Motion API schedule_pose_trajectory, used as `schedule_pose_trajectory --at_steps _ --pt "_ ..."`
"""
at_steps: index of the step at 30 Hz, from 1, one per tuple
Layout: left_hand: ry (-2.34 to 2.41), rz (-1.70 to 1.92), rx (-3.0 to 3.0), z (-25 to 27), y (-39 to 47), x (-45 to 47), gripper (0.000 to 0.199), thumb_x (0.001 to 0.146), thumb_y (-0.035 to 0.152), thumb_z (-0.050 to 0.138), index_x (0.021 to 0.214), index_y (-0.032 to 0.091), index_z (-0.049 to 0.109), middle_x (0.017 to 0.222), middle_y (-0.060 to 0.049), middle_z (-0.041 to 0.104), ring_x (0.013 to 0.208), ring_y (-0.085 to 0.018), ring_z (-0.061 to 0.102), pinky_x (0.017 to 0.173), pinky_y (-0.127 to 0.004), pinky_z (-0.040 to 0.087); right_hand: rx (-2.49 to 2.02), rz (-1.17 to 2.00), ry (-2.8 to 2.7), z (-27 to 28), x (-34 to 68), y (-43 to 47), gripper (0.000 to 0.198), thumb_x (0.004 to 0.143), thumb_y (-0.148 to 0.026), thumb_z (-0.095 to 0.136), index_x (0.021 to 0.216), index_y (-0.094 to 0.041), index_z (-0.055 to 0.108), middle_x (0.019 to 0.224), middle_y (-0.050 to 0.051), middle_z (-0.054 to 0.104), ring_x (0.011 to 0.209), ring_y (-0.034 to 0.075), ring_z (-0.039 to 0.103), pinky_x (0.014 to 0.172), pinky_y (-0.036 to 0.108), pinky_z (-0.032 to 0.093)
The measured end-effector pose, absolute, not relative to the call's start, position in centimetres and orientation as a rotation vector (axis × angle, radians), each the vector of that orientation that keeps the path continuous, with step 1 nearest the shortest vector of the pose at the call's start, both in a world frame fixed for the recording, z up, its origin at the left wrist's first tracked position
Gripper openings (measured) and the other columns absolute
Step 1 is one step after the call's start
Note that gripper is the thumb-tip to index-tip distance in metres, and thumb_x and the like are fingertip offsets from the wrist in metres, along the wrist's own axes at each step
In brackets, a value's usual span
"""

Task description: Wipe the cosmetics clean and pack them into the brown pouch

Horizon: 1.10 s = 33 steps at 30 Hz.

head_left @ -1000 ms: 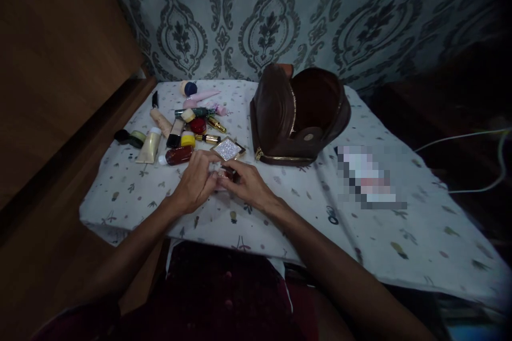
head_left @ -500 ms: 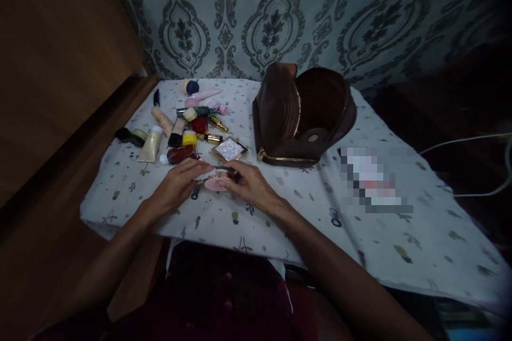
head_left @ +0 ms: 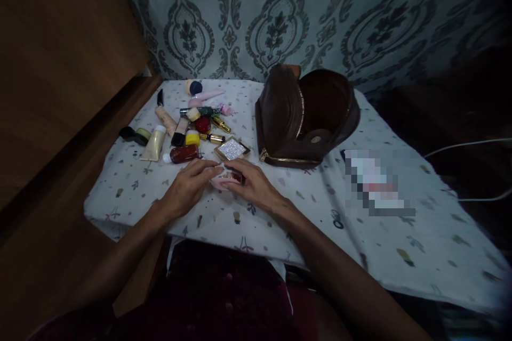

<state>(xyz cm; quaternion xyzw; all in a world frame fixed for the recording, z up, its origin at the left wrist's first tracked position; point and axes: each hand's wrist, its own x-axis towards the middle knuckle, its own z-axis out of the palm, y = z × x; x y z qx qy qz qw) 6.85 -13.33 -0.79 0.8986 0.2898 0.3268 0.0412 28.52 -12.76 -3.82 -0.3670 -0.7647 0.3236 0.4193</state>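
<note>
Between my two hands is a small pink compact (head_left: 221,183) with a shiny rose-gold part, held just above the cloth near the front edge. My right hand (head_left: 259,187) grips its right side, thumb below and fingers over the top. The fingers and thumb of my left hand (head_left: 187,184) are closed on its left side, where a small whitish part shows; my fingers hide much of it. Just beyond lies a glittery silver diamond-shaped case (head_left: 232,148) with a gold rim. Left of that, a red-brown bottle (head_left: 185,154) with a white cap lies on its side.
A brown leather bag (head_left: 278,117) stands unzipped at the back. Several cosmetics lie at left, among them a cream tube (head_left: 153,146), a yellow jar (head_left: 192,138) and a pink brush (head_left: 208,95). A pixelated flat object (head_left: 374,181) lies at right on the patterned cloth (head_left: 280,234).
My left hand has shifted right, its thumb and fingers now closing on the compact's near left side. The compact's pink face shows less than before. The view has shifted slightly.
</note>
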Motion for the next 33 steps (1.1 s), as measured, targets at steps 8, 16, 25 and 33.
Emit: schedule_pose_trajectory --at_steps 8,16,25,33 --pt "0.928 1.060 2.624 -3.3 -13.5 5.5 0.035 0.095 0.008 0.047 0.125 0.020 0.060 0.117 -0.011 0.067 0.110 -0.021 0.064 0.091 -0.039 0.056 -1.003 1.088 -1.730 -3.7 29.0 -12.4 0.037 0.081 -0.030 0.072 0.116 -0.020 0.065 0.105 0.004 0.070 0.095 0.021 0.065 0.085 0.034 0.049" --pt "0.876 1.112 2.554 -2.5 -13.7 6.6 0.041 0.094 0.005 0.046 0.129 0.022 0.057 0.118 -0.010 0.065 0.113 -0.019 0.062 0.093 -0.039 0.056 -1.063 1.083 -1.724 -3.1 28.9 -12.6 0.032 0.078 -0.030 0.072 0.108 -0.020 0.067 0.095 0.003 0.070 0.085 0.019 0.065 0.080 0.034 0.049" --pt "0.949 1.094 2.469 -2.8 -13.7 6.9 0.038 0.091 0.005 0.051 0.125 0.020 0.058 0.115 -0.009 0.066 0.111 -0.020 0.063 0.094 -0.038 0.055 -0.957 1.317 -1.464 -3.4 28.9 -12.2 0.034 0.074 -0.036 0.077 0.102 -0.020 0.067 0.099 0.003 0.072 0.092 0.020 0.065 0.084 0.033 0.048" --pt "0.974 1.179 2.427 -2.4 -14.4 7.0 0.034 0.093 0.009 0.051 0.124 0.021 0.058 0.116 -0.009 0.068 0.111 -0.020 0.063 0.096 -0.038 0.053 -0.903 1.582 -0.841 -3.7 28.1 -12.1 0.040 0.063 -0.042 0.086 0.090 -0.020 0.068 0.084 0.000 0.072 0.072 0.013 0.063 0.069 0.025 0.049"
